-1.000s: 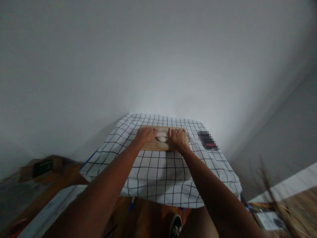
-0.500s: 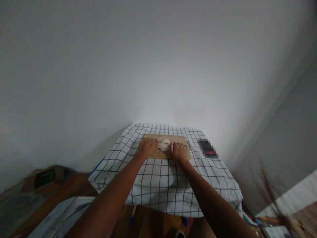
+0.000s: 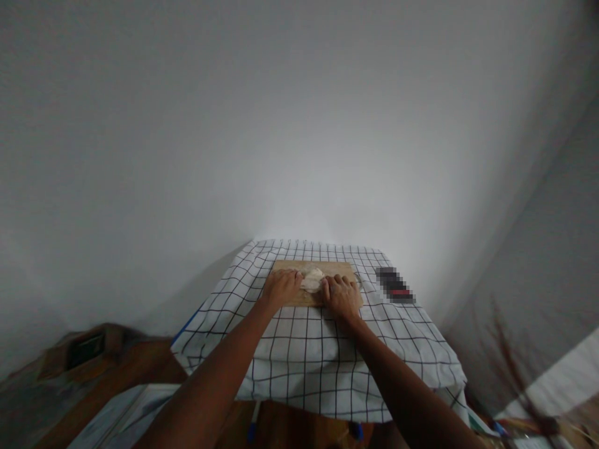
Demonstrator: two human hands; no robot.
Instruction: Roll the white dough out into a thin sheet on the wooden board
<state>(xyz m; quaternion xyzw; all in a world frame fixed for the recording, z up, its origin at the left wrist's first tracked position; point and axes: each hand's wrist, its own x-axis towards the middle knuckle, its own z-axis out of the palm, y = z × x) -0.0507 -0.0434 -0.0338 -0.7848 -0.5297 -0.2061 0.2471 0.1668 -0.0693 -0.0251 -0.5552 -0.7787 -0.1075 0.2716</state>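
Observation:
A pale lump of dough (image 3: pixel 312 280) lies in the middle of a wooden board (image 3: pixel 334 267). From the left, my left hand (image 3: pixel 282 287) grips the dough's edge, its fingers together and curled. My right hand (image 3: pixel 341 295) holds the opposite side with bent fingers, its palm low over the board's right part. Between the two hands the middle of the dough shows; its ends are hidden under my fingers.
A white tablecloth with a dark grid (image 3: pixel 299 349) covers the table, which stands against a pale wall (image 3: pixel 299 125). A blurred-out dark object (image 3: pixel 394 285) lies right of the board. A brown box (image 3: pixel 87 350) sits on the floor at left.
The table, board and hands appear slightly lower in the view. Both hands stay at the sides of the dough, whose visible middle looks a little smoother.

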